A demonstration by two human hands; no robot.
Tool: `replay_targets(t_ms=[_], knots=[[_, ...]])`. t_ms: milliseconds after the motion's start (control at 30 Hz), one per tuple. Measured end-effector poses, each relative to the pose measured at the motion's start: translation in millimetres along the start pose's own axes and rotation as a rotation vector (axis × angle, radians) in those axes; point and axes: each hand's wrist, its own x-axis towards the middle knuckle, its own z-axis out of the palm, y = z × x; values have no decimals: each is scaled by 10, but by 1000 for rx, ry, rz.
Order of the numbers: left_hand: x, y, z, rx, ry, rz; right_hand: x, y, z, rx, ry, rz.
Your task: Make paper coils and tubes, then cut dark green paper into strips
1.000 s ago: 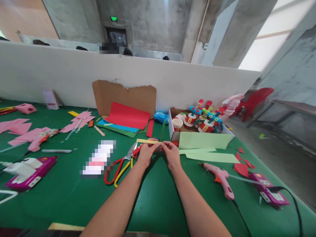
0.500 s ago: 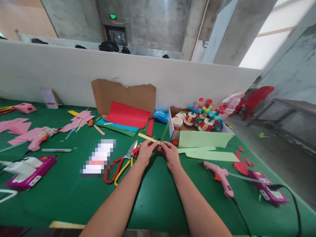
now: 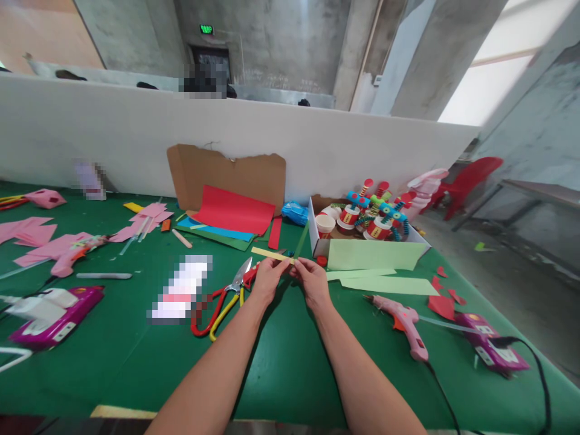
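My left hand (image 3: 270, 277) pinches a pale yellow paper strip (image 3: 267, 254), which sticks out to the upper left past the fingers. Close against it, my right hand (image 3: 312, 279) has its fingers closed on the joined end of that strip and a dark green paper strip (image 3: 302, 240) that points away from me. The fingertips of both hands nearly meet and hide the joint between the strips. Left of my left hand lie scissors with red handles (image 3: 211, 308) and a yellow-handled pair (image 3: 223, 314), partly overlapping.
Behind my hands, a white box (image 3: 321, 244) holds paper cups and colourful figures. Red paper (image 3: 240, 211) and other coloured sheets lean on cardboard (image 3: 181, 175). At right are light green strips (image 3: 389, 285), a pink glue gun (image 3: 403, 323) and a purple power strip (image 3: 492, 344).
Hardly anything differs. The yellow strip's free end has shifted slightly to the left and down; both hands keep their grip in the same place.
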Motion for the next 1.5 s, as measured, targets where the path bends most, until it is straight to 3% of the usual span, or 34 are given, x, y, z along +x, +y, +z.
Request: replay_targets(t_ms=[167, 533, 800, 1167, 1400, 1500], knots=[[-7, -1, 19, 22, -30, -23, -14, -28, 27, -75, 23, -94], [14, -16, -9, 73, 27, 33, -50, -67, 44, -83, -24, -71], [16, -4, -43, 316, 71, 72, 6, -96, -56, -112, -51, 15], [-25, 36, 19, 162, 13, 36, -24, -89, -8, -55, -42, -10], [-48, 63, 20, 302, -42, 65, -13, -205, -74, -285, 35, -180], [-50, 54, 17, 341, -54, 70, 25, -264, -132, -278, 102, -234]])
